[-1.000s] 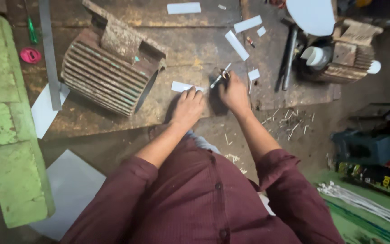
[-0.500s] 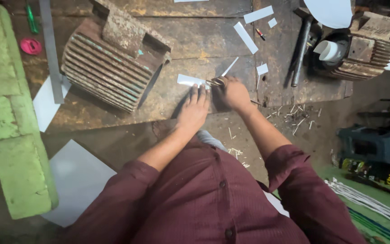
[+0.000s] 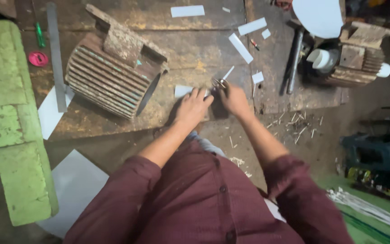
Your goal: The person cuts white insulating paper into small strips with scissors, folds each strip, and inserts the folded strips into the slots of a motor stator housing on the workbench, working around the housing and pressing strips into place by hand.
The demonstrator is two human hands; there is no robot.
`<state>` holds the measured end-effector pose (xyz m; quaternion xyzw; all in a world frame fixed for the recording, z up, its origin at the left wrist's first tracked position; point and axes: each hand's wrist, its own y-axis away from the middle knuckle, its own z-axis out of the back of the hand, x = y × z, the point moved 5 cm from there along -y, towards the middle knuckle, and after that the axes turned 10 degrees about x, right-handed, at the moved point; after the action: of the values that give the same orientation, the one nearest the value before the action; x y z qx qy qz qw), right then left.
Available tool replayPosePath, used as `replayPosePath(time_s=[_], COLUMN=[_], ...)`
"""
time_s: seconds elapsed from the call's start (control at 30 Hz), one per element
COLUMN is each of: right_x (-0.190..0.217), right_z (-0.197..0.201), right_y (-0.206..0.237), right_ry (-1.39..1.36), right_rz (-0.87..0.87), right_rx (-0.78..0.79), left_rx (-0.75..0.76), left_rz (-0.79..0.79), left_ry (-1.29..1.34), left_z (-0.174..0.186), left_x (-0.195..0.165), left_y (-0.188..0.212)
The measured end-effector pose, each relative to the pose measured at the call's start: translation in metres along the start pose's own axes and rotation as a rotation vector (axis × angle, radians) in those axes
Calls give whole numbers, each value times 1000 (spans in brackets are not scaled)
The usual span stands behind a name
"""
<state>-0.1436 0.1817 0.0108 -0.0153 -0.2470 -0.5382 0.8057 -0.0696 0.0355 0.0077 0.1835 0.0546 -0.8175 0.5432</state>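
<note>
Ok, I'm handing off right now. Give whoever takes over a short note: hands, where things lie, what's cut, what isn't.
Left hand: flat on a white paper piece, pressing it to the workbench.
Right hand: gripping scissors, blades at the paper's edge, with a narrow strip sticking up beyond them.
Finished strips lie scattered further back on the bench. The ribbed motor housing sits left of the hands.
Left: the piece under the left hand is not fully cut.

White paper strip (image 3: 183, 91) lies flat on my worn bench, its right end under my fingertips. Scissors (image 3: 220, 84), at its three o'clock, blades pointing toward one o'clock, grip a narrow sliver (image 3: 228, 72).
</note>
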Motion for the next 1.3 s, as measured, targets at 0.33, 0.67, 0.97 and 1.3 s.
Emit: replayPosePath(time_s=[0.33, 0.67, 0.97, 1.3], right_x=[36, 47, 2, 20], right_z=[13, 35, -10, -23], right_y=[62, 82, 30, 19], right_ry=[-1167, -610, -96, 24], right_rz=[-207, 66, -186, -91], right_rx=[-18, -291, -147, 42], left_rx=[-323, -387, -156, -182], left_rz=[-236, 38, -78, 29], left_ry=[687, 956, -202, -96], left_z=[79, 68, 0, -21], left_x=[-32, 8, -1, -4], left_y=[83, 27, -13, 40])
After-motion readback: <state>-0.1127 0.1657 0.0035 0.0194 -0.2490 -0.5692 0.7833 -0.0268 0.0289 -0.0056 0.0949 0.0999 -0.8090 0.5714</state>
